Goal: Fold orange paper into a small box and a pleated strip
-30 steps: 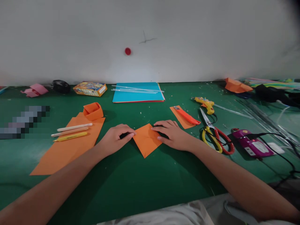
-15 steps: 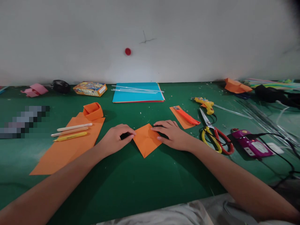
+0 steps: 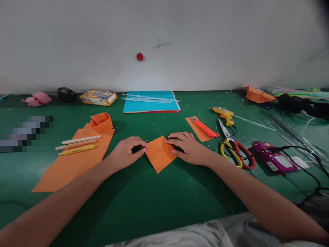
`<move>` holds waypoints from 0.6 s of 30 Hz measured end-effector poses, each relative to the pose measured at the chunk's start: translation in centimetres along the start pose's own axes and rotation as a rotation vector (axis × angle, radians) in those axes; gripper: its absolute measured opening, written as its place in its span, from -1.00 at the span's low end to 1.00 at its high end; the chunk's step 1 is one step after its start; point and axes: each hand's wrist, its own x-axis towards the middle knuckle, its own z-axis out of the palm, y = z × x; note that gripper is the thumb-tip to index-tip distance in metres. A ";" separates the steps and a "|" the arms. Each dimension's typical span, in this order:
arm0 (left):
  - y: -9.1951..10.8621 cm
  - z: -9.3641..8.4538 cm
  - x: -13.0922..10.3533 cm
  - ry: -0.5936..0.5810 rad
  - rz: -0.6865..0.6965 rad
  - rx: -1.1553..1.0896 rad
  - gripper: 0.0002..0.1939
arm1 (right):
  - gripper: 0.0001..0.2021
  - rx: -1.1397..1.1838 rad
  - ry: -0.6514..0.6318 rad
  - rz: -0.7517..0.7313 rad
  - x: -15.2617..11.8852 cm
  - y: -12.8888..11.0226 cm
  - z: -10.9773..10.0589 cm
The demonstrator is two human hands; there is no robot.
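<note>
An orange square of folded paper (image 3: 160,154) lies in front of me, turned so one corner points at me. Creases and a small slit show near that corner. At its left corner, the thumb and forefinger of my left hand (image 3: 128,151) are closed together on the paper. My right hand (image 3: 189,147) rests on the right side of the square, fingers spread and thumb apart from them, touching the upper right edge and right corner. Just beyond my right hand, an orange utility knife (image 3: 204,127) lies on a small orange paper strip (image 3: 199,133).
Left: orange sheets (image 3: 69,168) carry several pen-like sticks (image 3: 81,139) and a folded orange paper piece (image 3: 101,121). Right: scissors (image 3: 236,149), a yellow glue gun (image 3: 223,114) and a purple power strip (image 3: 276,159) with black cables. Blue sheets (image 3: 151,104) lie by the wall.
Hardly anything differs. The whole view has shifted very slightly, while both hands keep their places on the orange paper.
</note>
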 end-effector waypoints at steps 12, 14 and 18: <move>0.0 0.1 0.0 0.013 0.007 -0.007 -0.78 | -0.57 -0.008 0.004 0.004 0.0 -0.1 0.0; 0.0 0.1 0.0 0.014 0.009 -0.003 -0.78 | -0.57 -0.008 0.003 0.005 0.0 -0.1 0.0; 0.0 0.0 0.0 0.009 0.007 -0.008 -0.79 | -0.57 -0.013 0.002 0.000 0.0 0.0 0.0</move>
